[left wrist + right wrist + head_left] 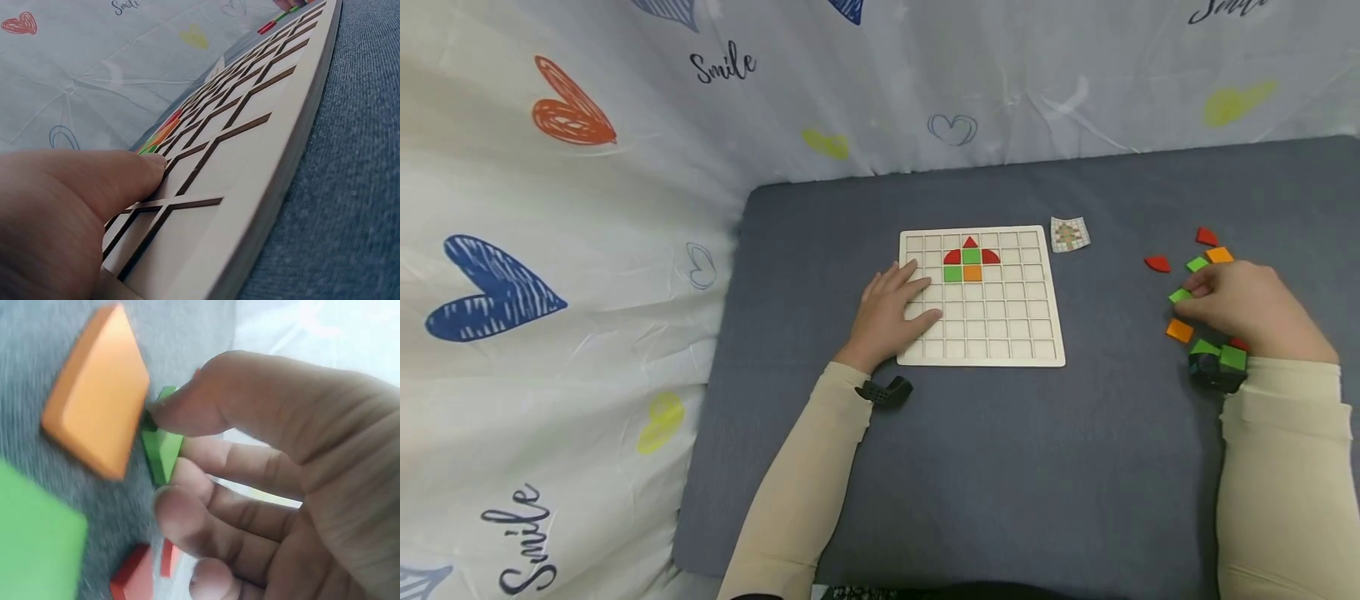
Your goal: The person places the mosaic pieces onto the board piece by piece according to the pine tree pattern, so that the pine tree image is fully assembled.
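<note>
On the left part of a pale wooden grid board (pixel 1015 329) rests my left hand (pixel 887 317), its fingers spread. The left wrist view shows the thumb (pixel 125 178) lying across the grid lines. Near the board's top sit red, green and orange pieces, among them a green square (pixel 972 256) and an orange square (pixel 972 272). To the right, my right hand (pixel 1262 308) pinches a small green piece (pixel 164 450) between thumb and index finger, low over the cloth. Its full shape is partly hidden by the fingers.
Loose pieces lie around the right hand: an orange block (pixel 1179 331), a red piece (pixel 1157 264), another orange piece (pixel 1219 254) and several green ones. A small pattern card (pixel 1070 235) lies beside the board's upper right corner. Grey cloth (pixel 1000 467) covers the table.
</note>
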`<state>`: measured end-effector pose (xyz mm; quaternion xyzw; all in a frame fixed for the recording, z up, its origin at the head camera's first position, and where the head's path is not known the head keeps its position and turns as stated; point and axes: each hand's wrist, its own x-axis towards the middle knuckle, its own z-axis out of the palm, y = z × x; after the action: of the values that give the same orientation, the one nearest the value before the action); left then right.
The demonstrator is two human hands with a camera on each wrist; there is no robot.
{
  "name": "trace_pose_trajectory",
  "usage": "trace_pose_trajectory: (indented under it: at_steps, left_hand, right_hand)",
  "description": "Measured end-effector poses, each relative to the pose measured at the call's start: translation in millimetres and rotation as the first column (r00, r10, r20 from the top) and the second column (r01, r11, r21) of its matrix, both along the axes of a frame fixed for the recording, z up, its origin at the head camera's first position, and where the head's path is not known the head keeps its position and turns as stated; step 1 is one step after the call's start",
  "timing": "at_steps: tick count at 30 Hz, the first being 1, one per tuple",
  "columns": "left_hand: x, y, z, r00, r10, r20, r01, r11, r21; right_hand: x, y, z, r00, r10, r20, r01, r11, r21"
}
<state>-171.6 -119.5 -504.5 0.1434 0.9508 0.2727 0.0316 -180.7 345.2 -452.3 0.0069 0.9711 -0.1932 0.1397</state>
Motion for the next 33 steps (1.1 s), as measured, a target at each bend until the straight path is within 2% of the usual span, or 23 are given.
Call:
trace_pose_trajectory:
  at_steps: [8, 18, 24, 33]
  left_hand:
    - [-1.8, -2, -0.3, 1.0, 0.002, -0.003, -0.002, 1.0, -0.012]
    - [-2.1, 0, 0.9, 1.0, -0.001, -0.002, 0.001, 1.0, -0.014]
    - [-1.5, 0, 1.2, 1.0, 0.0, -0.005, 0.0, 1.0, -0.008]
    - [-0.8, 0, -0.3, 1.0, -0.002, -0.001, 0.002, 1.0, -0.005]
  right_hand:
    - [-5.9, -14, -0.7, 0.998, 0.035, -0.046, -0.035, 0.999, 0.001]
    - [-7.1, -29, -1.3, 0.998, 0.046, -0.05, -0.046, 0.999, -0.001]
    - [-9.9, -36, -6.5, 0.996, 0.079, -0.04, -0.081, 0.996, -0.031]
    - [-14.6, -62, -11.3, 0.982, 0.144, -0.119, -0.15, 0.987, -0.049]
